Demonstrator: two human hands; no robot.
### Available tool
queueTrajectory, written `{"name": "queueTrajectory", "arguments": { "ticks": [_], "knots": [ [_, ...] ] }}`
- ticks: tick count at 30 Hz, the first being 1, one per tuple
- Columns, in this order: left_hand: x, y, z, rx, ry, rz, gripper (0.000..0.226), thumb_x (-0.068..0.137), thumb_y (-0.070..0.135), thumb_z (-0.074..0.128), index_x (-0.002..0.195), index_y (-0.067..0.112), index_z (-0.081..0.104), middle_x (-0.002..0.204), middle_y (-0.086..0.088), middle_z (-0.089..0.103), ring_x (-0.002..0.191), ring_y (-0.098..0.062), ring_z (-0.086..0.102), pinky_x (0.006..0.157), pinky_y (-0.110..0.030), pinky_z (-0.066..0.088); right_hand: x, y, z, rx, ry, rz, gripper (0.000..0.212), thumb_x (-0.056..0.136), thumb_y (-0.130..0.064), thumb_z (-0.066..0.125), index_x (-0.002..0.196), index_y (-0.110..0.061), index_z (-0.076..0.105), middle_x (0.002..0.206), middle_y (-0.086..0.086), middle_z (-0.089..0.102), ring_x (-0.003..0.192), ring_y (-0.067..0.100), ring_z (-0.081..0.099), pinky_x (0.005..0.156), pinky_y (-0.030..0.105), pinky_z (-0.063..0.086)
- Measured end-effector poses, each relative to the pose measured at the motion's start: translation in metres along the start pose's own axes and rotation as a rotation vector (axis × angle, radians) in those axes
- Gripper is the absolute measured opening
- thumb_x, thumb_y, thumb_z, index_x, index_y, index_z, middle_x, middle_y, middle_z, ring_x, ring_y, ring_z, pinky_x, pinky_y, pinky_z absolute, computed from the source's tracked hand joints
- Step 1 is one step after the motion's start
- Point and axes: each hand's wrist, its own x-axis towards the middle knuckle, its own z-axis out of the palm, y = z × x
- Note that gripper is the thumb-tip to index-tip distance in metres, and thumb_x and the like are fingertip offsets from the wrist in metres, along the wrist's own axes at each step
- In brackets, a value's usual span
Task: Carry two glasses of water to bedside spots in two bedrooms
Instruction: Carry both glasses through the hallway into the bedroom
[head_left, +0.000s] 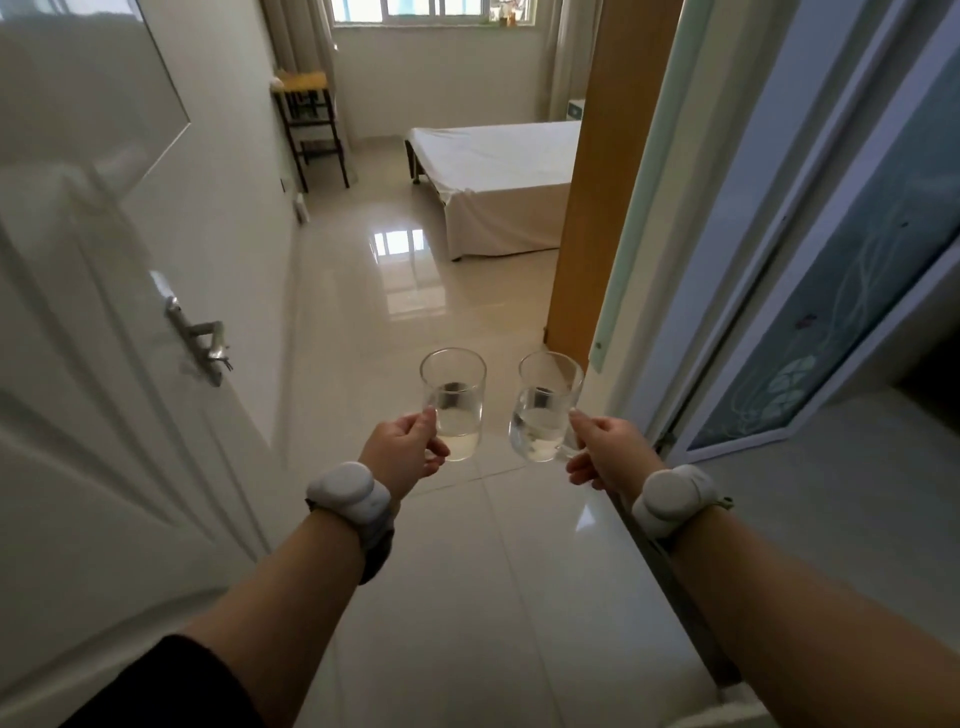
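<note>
Both forearms stretched forward at waist height, side by side, a pale wrist band on each. Left hand (402, 449) wrapped around the lower half of the left glass (454, 402), thumb up its near wall, fingers closed on it; held upright, water filling roughly the bottom third. Right hand (605, 457) clamped the same way on the right glass (545, 408), tilted slightly leftward, about as full. Glasses near each other, not touching. Standing in a doorway: white door (104, 312) swung open on the left, its handle (205, 340) just left of the glasses; frame edge close on the right. Glossy tiled floor (415, 291) open ahead, running to a white-sheeted bed (498, 171).
</note>
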Motion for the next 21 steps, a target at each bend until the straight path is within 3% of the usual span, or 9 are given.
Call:
{"name": "queueTrajectory", "arguments": {
  "ticks": [7, 15, 21],
  "knots": [
    [0.105, 0.014, 0.012, -0.011, 0.042, -0.026, 0.029, 0.093, 0.029, 0.047, 0.071, 0.013, 0.058, 0.06, -0.007, 0.059, 0.056, -0.02, 0.056, 0.048, -0.017, 0.052, 0.116, -0.031, -0.008, -0.027, -0.075, -0.001, 0.037, 0.09, -0.055, 0.042, 0.082, -0.022, 0.057, 0.052, -0.004, 0.068, 0.045, 0.007, 0.064, 0.042, 0.018, 0.047],
    [0.222, 0.047, 0.04, -0.113, 0.131, -0.061, 0.03, 0.092, 0.029, 0.049, 0.071, 0.01, 0.057, 0.056, -0.005, 0.06, 0.058, -0.021, 0.058, 0.052, -0.021, 0.055, 0.248, -0.081, -0.027, -0.055, -0.21, -0.083, 0.038, 0.092, -0.05, 0.042, 0.08, -0.018, 0.057, 0.061, 0.001, 0.065, 0.045, 0.005, 0.06, 0.044, 0.016, 0.046],
    [0.318, 0.063, 0.045, -0.142, 0.233, -0.061, 0.033, 0.091, 0.03, 0.051, 0.063, 0.013, 0.056, 0.05, -0.001, 0.06, 0.054, -0.018, 0.06, 0.049, -0.02, 0.054, 0.347, -0.124, -0.022, -0.088, -0.244, -0.093, 0.039, 0.093, -0.05, 0.04, 0.081, -0.016, 0.057, 0.066, 0.005, 0.066, 0.054, 0.012, 0.061, 0.054, 0.024, 0.048]
  ]
}}
